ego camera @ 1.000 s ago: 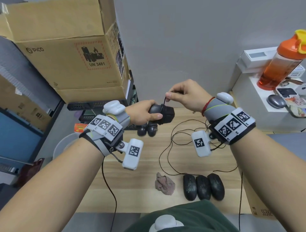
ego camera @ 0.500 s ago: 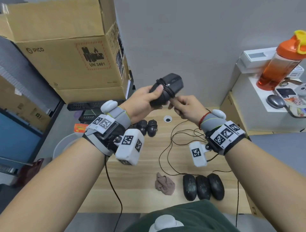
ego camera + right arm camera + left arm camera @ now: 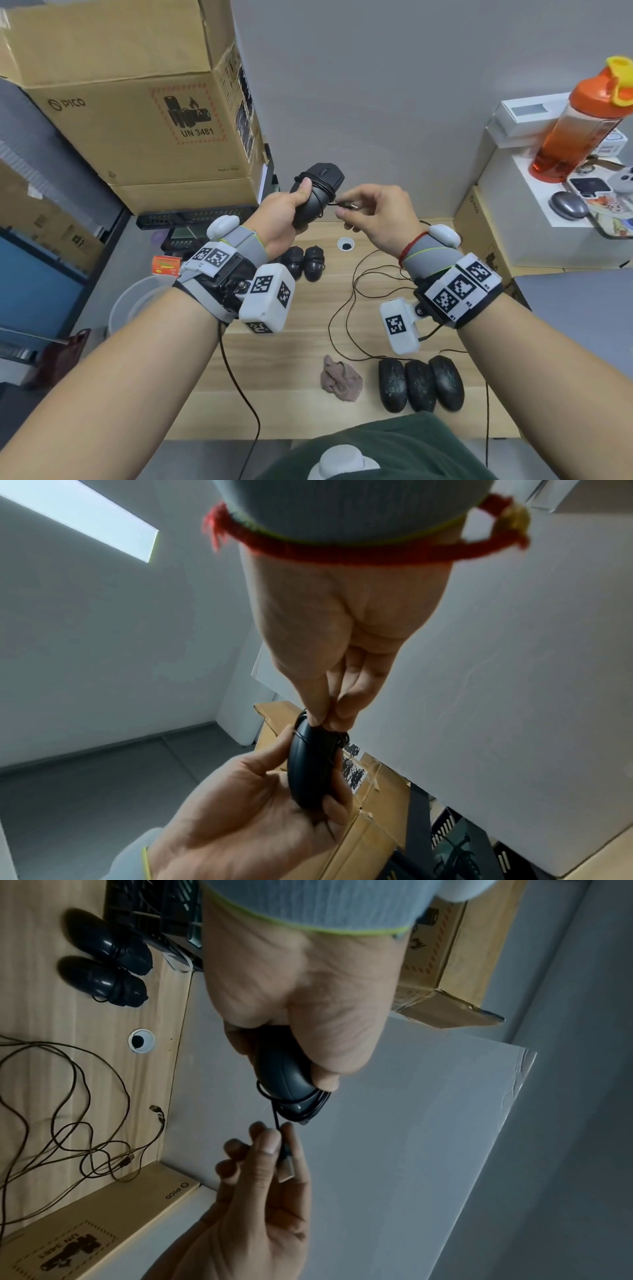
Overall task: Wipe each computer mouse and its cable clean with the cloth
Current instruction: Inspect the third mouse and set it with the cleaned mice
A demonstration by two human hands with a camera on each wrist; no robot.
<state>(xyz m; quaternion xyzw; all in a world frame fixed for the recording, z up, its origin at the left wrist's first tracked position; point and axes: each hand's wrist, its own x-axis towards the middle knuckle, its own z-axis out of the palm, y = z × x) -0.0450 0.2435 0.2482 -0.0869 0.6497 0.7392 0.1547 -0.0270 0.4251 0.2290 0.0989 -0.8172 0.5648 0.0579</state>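
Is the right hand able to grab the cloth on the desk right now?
Probably not yet. The right hand is pinching the cable plug of the mouse held up by the left hand. The cloth lies uncovered, so letting go would free it.

Black cable-wrapped mouse held aloft; crumpled cloth on desk.

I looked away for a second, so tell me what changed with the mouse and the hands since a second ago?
The left hand lifted the mouse higher. The cable is now wound around it, and the right hand pinches only the plug end. The cloth and the three mice beside it stayed put.
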